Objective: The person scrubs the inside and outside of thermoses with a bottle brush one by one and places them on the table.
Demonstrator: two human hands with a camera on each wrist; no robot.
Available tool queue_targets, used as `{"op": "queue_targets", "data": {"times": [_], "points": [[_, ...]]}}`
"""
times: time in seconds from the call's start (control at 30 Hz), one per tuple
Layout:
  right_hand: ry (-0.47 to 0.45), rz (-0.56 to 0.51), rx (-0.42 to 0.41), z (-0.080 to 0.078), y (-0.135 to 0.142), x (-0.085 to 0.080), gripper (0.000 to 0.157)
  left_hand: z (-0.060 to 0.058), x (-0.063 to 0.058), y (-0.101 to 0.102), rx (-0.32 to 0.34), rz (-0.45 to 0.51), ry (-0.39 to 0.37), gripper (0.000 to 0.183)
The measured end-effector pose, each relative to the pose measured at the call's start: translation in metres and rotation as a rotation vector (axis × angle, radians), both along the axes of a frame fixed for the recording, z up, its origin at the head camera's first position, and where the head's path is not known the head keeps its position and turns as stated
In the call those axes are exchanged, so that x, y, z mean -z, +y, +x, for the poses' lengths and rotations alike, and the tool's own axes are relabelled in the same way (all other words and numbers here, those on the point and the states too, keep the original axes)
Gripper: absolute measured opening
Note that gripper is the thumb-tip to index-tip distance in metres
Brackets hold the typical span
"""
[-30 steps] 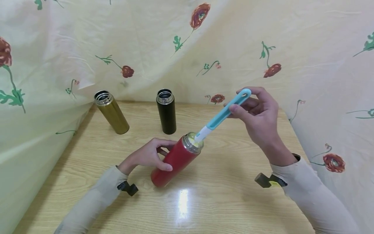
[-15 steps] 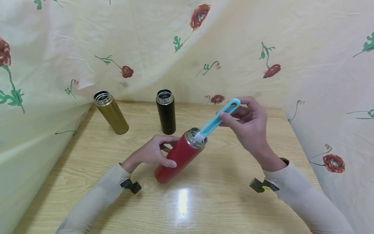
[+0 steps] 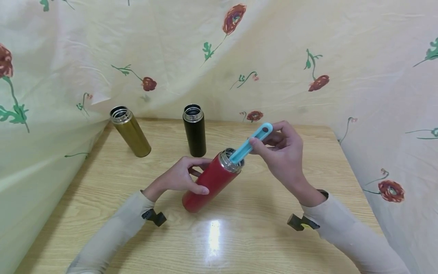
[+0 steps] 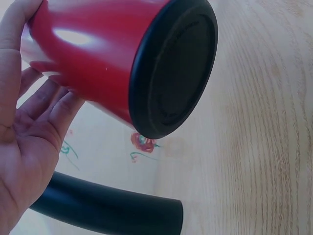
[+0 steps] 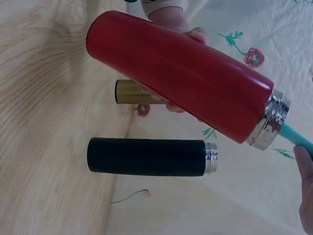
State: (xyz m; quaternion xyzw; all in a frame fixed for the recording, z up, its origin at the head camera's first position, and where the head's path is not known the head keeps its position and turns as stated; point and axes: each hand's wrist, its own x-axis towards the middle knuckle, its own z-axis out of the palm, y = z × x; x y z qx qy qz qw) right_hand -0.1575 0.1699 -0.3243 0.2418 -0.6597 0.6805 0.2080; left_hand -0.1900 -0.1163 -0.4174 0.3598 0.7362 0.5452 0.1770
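My left hand (image 3: 181, 177) grips a red thermos bottle (image 3: 212, 180) round its body. The bottle is held tilted, its steel mouth toward the upper right, and its dark base (image 4: 181, 73) faces the left wrist camera. In my right hand (image 3: 282, 156) a bottle brush (image 3: 249, 145) is pinched by its light blue handle between thumb and fingers. The handle slants down into the bottle's mouth; the brush's head is hidden inside. From the right wrist view, only the thumb side of the right hand (image 5: 305, 188) shows at the edge, beside the handle.
A black thermos bottle (image 3: 195, 133) without a lid stands behind the red one. Farther left is a gold thermos bottle (image 3: 131, 133), also lidless. Flowered cloth (image 3: 191, 49) hangs behind and along both sides of the wooden table (image 3: 260, 236).
My right hand has moved down and left, pushing the brush deeper; its white neck is no longer visible. The red bottle has shifted slightly up and right with my left hand.
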Motion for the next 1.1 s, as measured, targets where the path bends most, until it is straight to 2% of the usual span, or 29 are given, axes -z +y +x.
{"op": "queue_targets", "data": {"times": [0.17, 0.6, 0.73, 1.1], "points": [[-0.024, 0.004, -0.04, -0.003, 0.001, 0.001, 0.024, 0.0, 0.0, 0.0, 0.016, 0.002, 0.005, 0.074], [-0.03, 0.037, -0.242, -0.01, 0.012, 0.0, 0.027, -0.001, 0.0, -0.003, 0.06, 0.005, -0.018, 0.073], [-0.035, 0.022, -0.242, -0.011, 0.014, 0.0, 0.027, 0.0, 0.001, -0.004, 0.066, 0.023, -0.026, 0.071], [-0.063, -0.074, -0.14, -0.008, 0.012, -0.005, 0.021, 0.001, 0.005, -0.006, 0.058, 0.019, -0.061, 0.073]]}}
